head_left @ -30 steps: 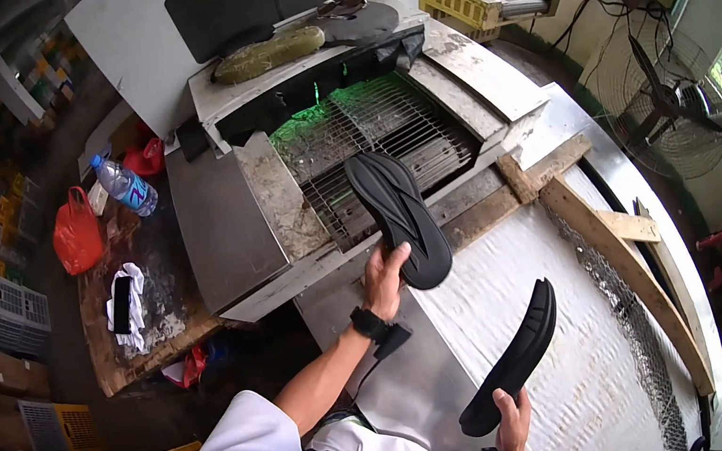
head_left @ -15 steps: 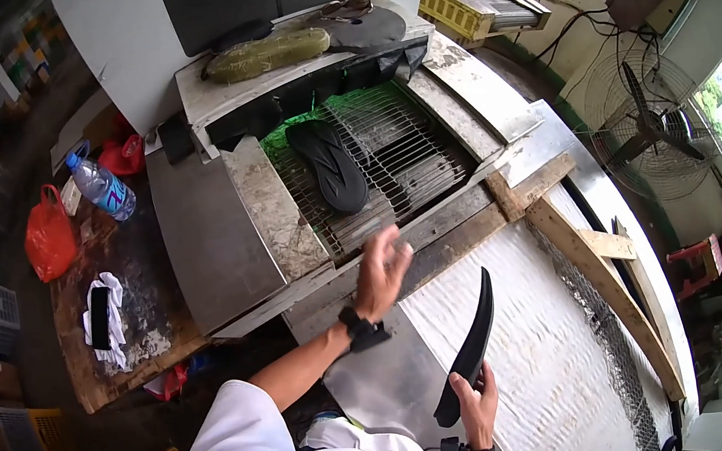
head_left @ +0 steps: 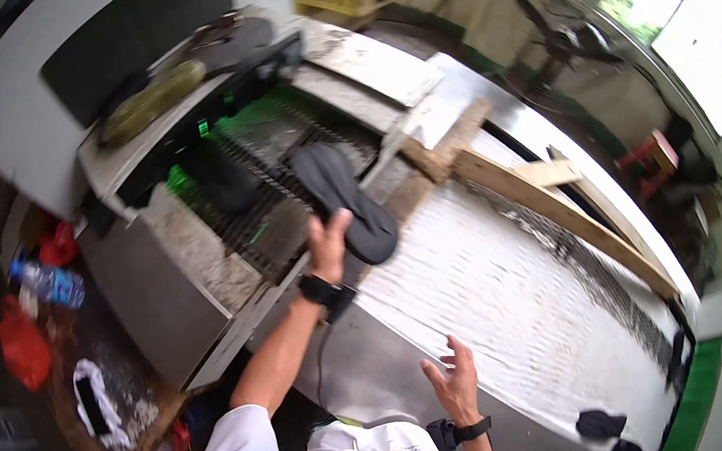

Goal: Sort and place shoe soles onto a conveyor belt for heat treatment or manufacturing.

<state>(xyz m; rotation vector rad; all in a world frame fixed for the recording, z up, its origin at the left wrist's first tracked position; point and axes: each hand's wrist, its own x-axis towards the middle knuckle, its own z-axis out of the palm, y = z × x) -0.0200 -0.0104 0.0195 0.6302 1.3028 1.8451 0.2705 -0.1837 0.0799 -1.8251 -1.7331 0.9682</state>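
My left hand [head_left: 326, 245] is closed on the near end of a black shoe sole [head_left: 338, 193]. The sole is tilted over the front edge of the machine's wire grate [head_left: 274, 171]. Further back on the grate lies a second black sole [head_left: 224, 179], blurred and partly in shadow near the green-lit opening. My right hand [head_left: 454, 382] is empty, its fingers apart, above the metal sheet and the edge of the white ribbed cloth [head_left: 487, 290].
Wooden battens [head_left: 561, 221] run along the cloth's far side. Small dark pieces [head_left: 602, 424] lie at its lower right. A stained wooden table [head_left: 137, 397] on the left bears a plastic bottle [head_left: 51, 283] and a red bag [head_left: 23, 344]. A fan [head_left: 558, 30] stands at the right.
The sole held in my right hand is gone from it; my left hand, empty before, now grips a sole over the grate. The whole view has turned toward the right.
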